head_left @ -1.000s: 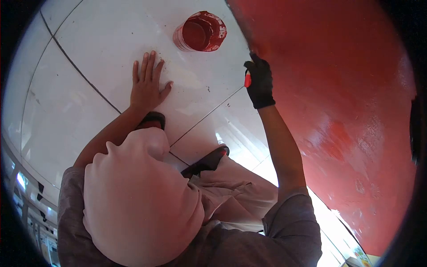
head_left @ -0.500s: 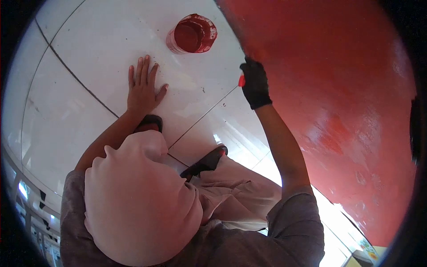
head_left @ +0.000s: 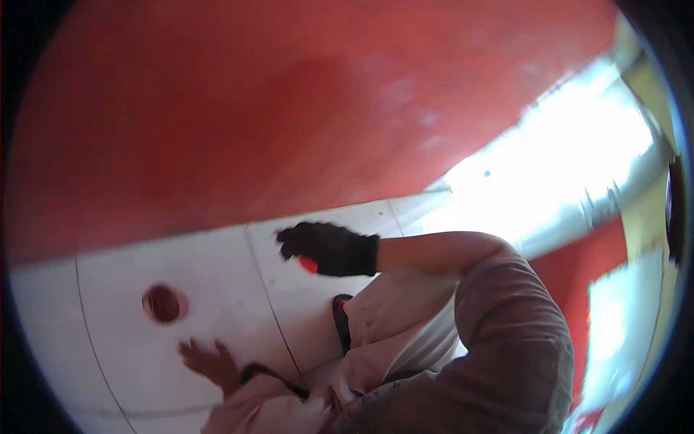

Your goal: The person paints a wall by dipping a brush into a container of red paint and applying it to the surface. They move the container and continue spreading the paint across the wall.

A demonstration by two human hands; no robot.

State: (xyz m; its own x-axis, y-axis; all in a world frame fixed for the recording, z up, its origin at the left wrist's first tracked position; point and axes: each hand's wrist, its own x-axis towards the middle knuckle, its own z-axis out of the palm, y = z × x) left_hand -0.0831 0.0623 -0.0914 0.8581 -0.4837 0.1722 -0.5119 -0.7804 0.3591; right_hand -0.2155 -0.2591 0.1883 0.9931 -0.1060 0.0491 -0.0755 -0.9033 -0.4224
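Note:
My right hand [head_left: 329, 249], in a black glove, is closed around what looks like a paintbrush; only its red handle end [head_left: 309, 264] shows below the fingers, and the bristles are hidden. This hand is over the white tiled floor [head_left: 217, 275], just short of the foot of the red wall [head_left: 289, 123]. Bare and slightly blurred, my left hand [head_left: 210, 363] has its fingers apart near the floor. Just beyond its fingertips stands a small tub [head_left: 182, 302] with dark red paint inside.
Red paint covers the broad wall, with paler, shiny patches toward the right. Bright light floods an area [head_left: 557, 145] at the upper right. A dark shoe [head_left: 342, 322] and my bent legs in pale trousers are close below the hands.
My view has swung toward the right, so the wall now fills the top and the tub appears lower left. My right hand has drawn back from the wall's lower edge, still gripping the red handle.

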